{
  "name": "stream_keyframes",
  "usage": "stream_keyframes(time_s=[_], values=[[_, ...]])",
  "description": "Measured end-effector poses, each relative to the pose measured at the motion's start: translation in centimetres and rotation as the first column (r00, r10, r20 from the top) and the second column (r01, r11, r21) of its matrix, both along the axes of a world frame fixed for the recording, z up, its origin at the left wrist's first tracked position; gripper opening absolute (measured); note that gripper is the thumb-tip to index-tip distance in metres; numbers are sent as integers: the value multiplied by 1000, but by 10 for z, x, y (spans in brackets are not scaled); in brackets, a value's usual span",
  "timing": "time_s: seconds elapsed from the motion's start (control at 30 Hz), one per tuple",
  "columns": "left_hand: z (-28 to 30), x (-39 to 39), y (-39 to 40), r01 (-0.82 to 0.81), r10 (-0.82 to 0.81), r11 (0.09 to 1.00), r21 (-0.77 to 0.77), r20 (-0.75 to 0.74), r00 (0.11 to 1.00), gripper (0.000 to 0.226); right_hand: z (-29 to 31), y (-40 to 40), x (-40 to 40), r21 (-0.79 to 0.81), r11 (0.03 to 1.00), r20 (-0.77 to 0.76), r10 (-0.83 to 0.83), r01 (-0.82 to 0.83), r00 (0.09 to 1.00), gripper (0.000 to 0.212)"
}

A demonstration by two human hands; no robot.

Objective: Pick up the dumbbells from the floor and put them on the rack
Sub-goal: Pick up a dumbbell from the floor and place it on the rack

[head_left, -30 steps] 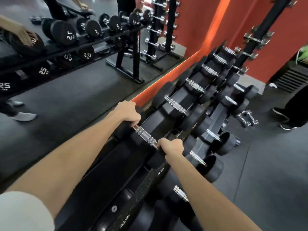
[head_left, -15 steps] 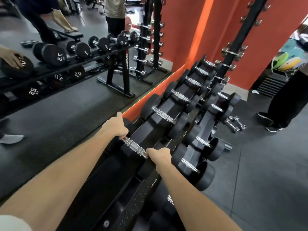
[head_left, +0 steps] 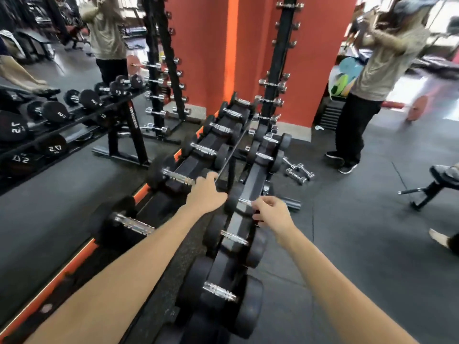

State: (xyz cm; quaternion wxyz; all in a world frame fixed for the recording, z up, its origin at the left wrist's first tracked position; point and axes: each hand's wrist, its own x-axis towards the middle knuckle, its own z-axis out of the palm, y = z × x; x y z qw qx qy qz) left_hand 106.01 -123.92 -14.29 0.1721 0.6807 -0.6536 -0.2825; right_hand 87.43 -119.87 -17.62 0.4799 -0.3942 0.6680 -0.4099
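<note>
A two-tier black rack (head_left: 250, 180) runs away from me along a mirror, loaded with black dumbbells with chrome handles. A dumbbell (head_left: 177, 178) lies on the upper tier. My left hand (head_left: 207, 194) reaches to its right end with fingers stretched forward, and that end is hidden behind the hand. Another dumbbell (head_left: 134, 223) sits nearer on the same tier. My right hand (head_left: 270, 212) hovers with loosely curled fingers over the chrome handle of a lower-tier dumbbell (head_left: 244, 202) and grips nothing I can see. Small chrome dumbbells (head_left: 298, 171) lie on the floor past the rack.
A person (head_left: 360, 95) stands on the black rubber floor to the right of the rack's far end. A bench (head_left: 442, 180) sits at the right edge. A tall vertical stand (head_left: 273, 83) with chrome dumbbells rises behind the rack. The mirror on the left reflects the room.
Both hands have let go of the dumbbell ends they gripped on the upper tier and have drawn apart. My head has lifted, showing more of the room.
</note>
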Motion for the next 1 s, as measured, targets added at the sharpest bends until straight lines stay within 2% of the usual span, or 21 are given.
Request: stream_keyframes(time_s=[0.1, 0.23, 0.4, 0.6, 0.77, 0.87, 1.0], values=[[27, -79, 12, 93, -97, 994, -50, -92, 991, 67, 23, 27, -71, -103, 992, -39, -80, 76, 996, 15], [54, -187, 40, 251, -262, 962, -111, -106, 959, 66, 45, 80, -169, -188, 965, -52, -196, 183, 979, 24], [72, -321, 98, 419, -439, 898, -136, -189, 879, 63, 68, 170, -285, -249, 903, -11, -364, 350, 931, 16], [68, -477, 194, 602, -617, 786, -145, -265, 741, 62, 79, 296, -402, -296, 779, 19, -574, 553, 819, 18], [55, -579, 289, 763, -756, 636, -112, -287, 589, 61, 69, 412, -475, -298, 646, 31, -729, 703, 683, 17], [47, -628, 348, 855, -830, 513, -79, -300, 470, 55, 61, 477, -508, -279, 541, 56, -815, 793, 576, 13], [32, -685, 418, 938, -897, 346, -24, -300, 324, 58, 48, 554, -541, -243, 402, 94, -896, 883, 434, 14]])
